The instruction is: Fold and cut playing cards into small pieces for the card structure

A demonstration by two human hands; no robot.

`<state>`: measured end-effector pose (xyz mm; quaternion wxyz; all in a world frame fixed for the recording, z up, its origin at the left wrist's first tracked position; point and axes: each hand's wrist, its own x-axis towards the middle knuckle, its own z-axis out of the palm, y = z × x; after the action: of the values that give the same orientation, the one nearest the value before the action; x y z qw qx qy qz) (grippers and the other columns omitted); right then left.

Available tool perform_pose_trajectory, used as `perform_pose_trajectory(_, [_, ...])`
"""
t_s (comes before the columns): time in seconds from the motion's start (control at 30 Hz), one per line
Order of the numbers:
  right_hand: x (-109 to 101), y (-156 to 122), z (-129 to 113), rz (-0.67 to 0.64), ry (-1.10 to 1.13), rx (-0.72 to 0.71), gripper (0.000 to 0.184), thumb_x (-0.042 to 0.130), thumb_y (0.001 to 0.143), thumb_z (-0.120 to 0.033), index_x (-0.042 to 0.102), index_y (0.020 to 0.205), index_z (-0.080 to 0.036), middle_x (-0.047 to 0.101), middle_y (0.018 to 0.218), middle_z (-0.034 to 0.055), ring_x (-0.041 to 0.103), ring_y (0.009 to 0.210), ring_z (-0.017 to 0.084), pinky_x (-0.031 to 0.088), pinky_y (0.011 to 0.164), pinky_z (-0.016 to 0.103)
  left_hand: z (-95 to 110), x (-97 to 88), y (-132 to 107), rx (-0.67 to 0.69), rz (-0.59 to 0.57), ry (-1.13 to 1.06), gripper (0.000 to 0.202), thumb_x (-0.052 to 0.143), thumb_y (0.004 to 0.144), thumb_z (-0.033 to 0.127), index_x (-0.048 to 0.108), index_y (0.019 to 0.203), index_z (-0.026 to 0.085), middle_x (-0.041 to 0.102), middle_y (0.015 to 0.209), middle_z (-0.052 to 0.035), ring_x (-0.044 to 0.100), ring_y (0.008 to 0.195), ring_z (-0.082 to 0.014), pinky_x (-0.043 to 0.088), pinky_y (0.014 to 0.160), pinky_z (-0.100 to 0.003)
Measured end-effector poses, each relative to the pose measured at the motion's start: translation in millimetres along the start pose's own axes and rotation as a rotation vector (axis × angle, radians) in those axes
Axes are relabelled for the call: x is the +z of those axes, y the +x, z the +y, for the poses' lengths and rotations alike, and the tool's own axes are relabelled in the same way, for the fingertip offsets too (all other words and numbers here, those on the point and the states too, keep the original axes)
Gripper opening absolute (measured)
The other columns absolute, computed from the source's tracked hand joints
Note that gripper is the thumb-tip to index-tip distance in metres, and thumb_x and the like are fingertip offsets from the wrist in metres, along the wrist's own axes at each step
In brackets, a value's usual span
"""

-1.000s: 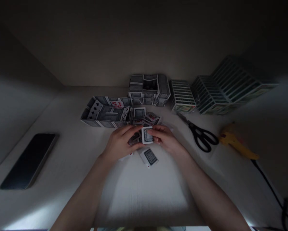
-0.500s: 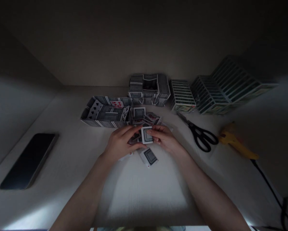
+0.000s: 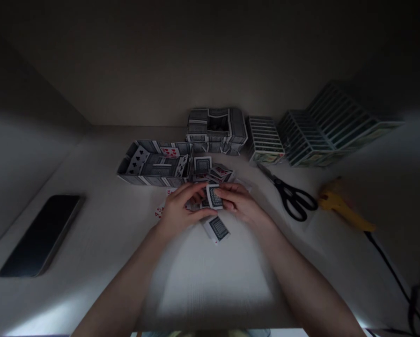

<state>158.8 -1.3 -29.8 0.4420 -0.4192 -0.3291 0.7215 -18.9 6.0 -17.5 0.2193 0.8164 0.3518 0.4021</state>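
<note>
A playing card (image 3: 215, 199), patterned back up and slightly bowed, is between my hands. My right hand (image 3: 240, 200) pinches its right side, thumb on top. My left hand (image 3: 181, 206) curves around its left side, fingertips at the top edge and thumb at the lower edge. Just below lies a bent card (image 3: 219, 228), back up, on the table. Beyond my fingers are a loose pile of cards (image 3: 221, 172) and a back-up card (image 3: 203, 164). Red-marked cards (image 3: 159, 211) show partly beside my left hand, which hides the rest.
An open box made of cards (image 3: 153, 180) stands back left, with a card-covered box (image 3: 217, 140) behind the pile. Slatted card structures (image 3: 266, 135) stand at the back right. Black scissors (image 3: 294, 199) and a yellow glue gun (image 3: 345, 206) with a cable lie right, a phone (image 3: 41, 236) left.
My left hand has shifted slightly right and down, uncovering red-marked cards to its left. The card between my hands has tilted and now looks more bowed.
</note>
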Motion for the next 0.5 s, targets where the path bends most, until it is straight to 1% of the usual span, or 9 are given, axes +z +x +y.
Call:
perform_pose_trajectory(0.07, [-1.6, 0.3, 1.0, -0.034, 0.002, 0.022, 0.026, 0.074, 0.058, -0.035, 0.061, 0.070, -0.015, 0.044, 0.043, -0.0079, 0.029, 0.032, 0.002, 0.014, 0.032, 0.020, 2.6, 0.1, 0.4, -0.001, 0.002, -0.019, 0.053, 0.071, 0.060, 0.044, 0.057, 0.106, 0.020, 0.062, 0.078, -0.0018, 0.059, 0.068, -0.0129, 0.050, 0.062, -0.026])
perform_pose_trajectory(0.17, [-3.1, 0.1, 2.4, -0.077, 0.014, 0.044, 0.024, 0.073, 0.060, -0.033, 0.061, 0.071, -0.016, 0.043, 0.043, -0.0084, 0.031, 0.032, 0.002, 0.016, 0.031, 0.019, 4.8, -0.5, 0.8, 0.000, 0.012, -0.026, 0.053, 0.072, 0.059, 0.043, 0.057, 0.105, 0.020, 0.062, 0.078, -0.0019, 0.059, 0.068, -0.0131, 0.050, 0.063, -0.027])
perform_pose_trajectory(0.27, [-3.0, -0.8, 2.4, -0.092, 0.033, 0.045, 0.022, 0.072, 0.062, -0.034, 0.060, 0.069, -0.016, 0.042, 0.042, -0.0086, 0.031, 0.031, 0.002, 0.016, 0.031, 0.019, 5.2, -0.7, 1.0, -0.001, 0.018, -0.016, 0.054, 0.073, 0.058, 0.042, 0.057, 0.105, 0.020, 0.062, 0.078, -0.0020, 0.059, 0.069, -0.0136, 0.051, 0.065, -0.028])
perform_pose_trajectory(0.37, [-2.0, -1.9, 1.0, -0.105, 0.033, 0.049, 0.021, 0.072, 0.061, -0.031, 0.061, 0.069, -0.015, 0.047, 0.047, -0.0072, 0.029, 0.031, 0.001, 0.015, 0.030, 0.019, 5.3, -0.3, 0.9, -0.004, 0.009, -0.019, 0.054, 0.073, 0.058, 0.041, 0.057, 0.105, 0.020, 0.061, 0.078, -0.0019, 0.058, 0.069, -0.0136, 0.050, 0.064, -0.028])
perform_pose_trajectory(0.5, [-2.0, -2.0, 0.7, -0.118, 0.023, 0.041, 0.023, 0.073, 0.061, -0.030, 0.064, 0.074, -0.014, 0.054, 0.057, -0.0045, 0.026, 0.032, -0.001, 0.012, 0.030, 0.019, 5.9, 0.1, 0.7, -0.015, -0.003, -0.031, 0.054, 0.073, 0.058, 0.041, 0.057, 0.105, 0.021, 0.061, 0.078, -0.0016, 0.058, 0.069, -0.0132, 0.049, 0.063, -0.028])
